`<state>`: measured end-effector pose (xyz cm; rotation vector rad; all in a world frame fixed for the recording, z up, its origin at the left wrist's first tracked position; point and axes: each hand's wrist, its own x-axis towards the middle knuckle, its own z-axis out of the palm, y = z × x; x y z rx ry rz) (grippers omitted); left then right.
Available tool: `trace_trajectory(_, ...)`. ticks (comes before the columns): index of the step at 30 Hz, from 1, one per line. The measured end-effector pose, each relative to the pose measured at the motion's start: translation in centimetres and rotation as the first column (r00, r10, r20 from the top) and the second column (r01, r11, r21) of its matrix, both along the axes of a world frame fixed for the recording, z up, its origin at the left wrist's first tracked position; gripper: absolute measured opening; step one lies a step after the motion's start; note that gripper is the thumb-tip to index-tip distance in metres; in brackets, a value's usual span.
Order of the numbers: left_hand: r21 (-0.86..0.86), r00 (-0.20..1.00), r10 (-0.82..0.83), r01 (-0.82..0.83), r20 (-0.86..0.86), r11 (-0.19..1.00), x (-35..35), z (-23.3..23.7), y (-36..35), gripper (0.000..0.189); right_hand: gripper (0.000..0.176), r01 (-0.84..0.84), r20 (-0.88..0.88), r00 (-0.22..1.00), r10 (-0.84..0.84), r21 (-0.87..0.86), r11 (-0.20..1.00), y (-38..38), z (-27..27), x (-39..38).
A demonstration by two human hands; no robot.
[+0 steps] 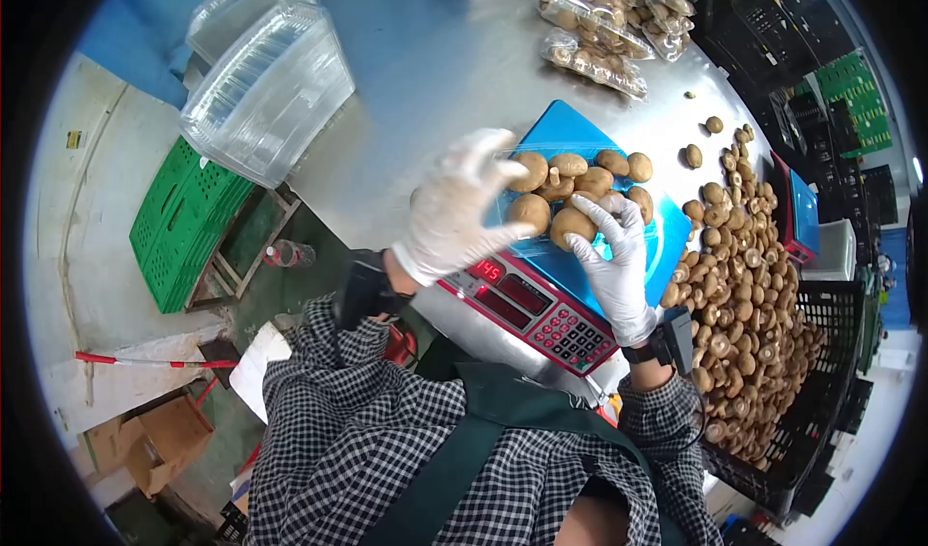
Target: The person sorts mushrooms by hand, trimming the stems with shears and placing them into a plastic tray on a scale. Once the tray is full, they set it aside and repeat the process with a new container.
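A clear plastic tray (pixel 541 244) of brown mushrooms (pixel 572 165) rests on the blue platform (pixel 667 219) of a red digital scale (pixel 522 300), whose lit display starts with 145. My left hand (pixel 454 208), in a white glove and a little blurred, is at the tray's left side with fingers spread and nothing in them. My right hand (pixel 619 256), also gloved, has thumb and fingers closed around a round mushroom (pixel 572 227) at the tray's near edge.
Loose mushrooms (pixel 744 304) are heaped right of the scale, spilling from a black crate (pixel 822 353). Bagged mushrooms (pixel 594 24) lie at the back. Stacked clear trays (pixel 271 92) stand at the left above green crates (pixel 188 222). Another scale (pixel 797 208) sits far right.
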<state>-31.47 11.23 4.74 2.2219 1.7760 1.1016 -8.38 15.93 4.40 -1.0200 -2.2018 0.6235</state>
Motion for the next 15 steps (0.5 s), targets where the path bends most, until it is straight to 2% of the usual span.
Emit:
trace_trajectory(1, -0.015, 0.997, -0.071, 0.071, 0.009, 0.997, 1.0, -0.6, 0.3, 0.054, 0.046, -0.006, 0.001, 1.0, 0.006, 0.003, 1.0, 0.1, 0.0, 0.1)
trace_trajectory(3, -0.016, 0.99, -0.113, 0.112, -0.084, 0.994, 1.9, -2.3, 0.8, 0.054, 0.048, 0.018, 0.048, 0.999, -0.017, -0.006, 1.0, 0.3, -0.1, 0.6)
trace_trajectory(5, -0.033, 0.99, -0.113, 0.111, -0.08, 0.993, 2.2, -2.8, 1.1, 0.052, 0.049, 0.015, 0.041, 0.999, -0.015, 0.007, 1.0, 0.2, 0.1, 0.8)
trace_trajectory(7, -0.047, 0.99, -0.137, 0.139, 0.034, 0.989, 1.8, -3.2, 1.0, 0.049, 0.046, 0.059, 0.063, 0.996, -0.06, 0.01, 0.998, -0.1, 0.2, 0.7)
trace_trajectory(8, -0.015, 0.983, -0.143, 0.146, 0.113, 0.989, 1.6, -3.3, 1.0, 0.047, 0.039, 0.06, 0.01, 0.998, -0.06, -0.011, 0.998, -0.3, 0.4, 0.2)
trace_trajectory(11, -0.037, 0.982, -0.109, 0.116, 0.153, 0.993, 1.3, -3.2, 0.7, 0.047, 0.033, 0.073, -0.022, 0.997, -0.074, -0.05, 0.996, -0.5, -0.3, -0.5)
trace_trajectory(13, -0.036, 0.98, -0.106, 0.113, 0.168, 0.993, 1.3, -3.5, 0.8, 0.047, 0.03, 0.055, -0.011, 0.998, -0.055, -0.005, 0.998, -0.4, -0.7, -0.7)
trace_trajectory(15, -0.053, 0.981, -0.091, 0.102, 0.173, 0.993, 1.3, -3.6, 0.9, 0.049, 0.031, 0.069, 0.122, 0.989, -0.086, 0.138, 0.988, -0.5, -0.7, -0.9)
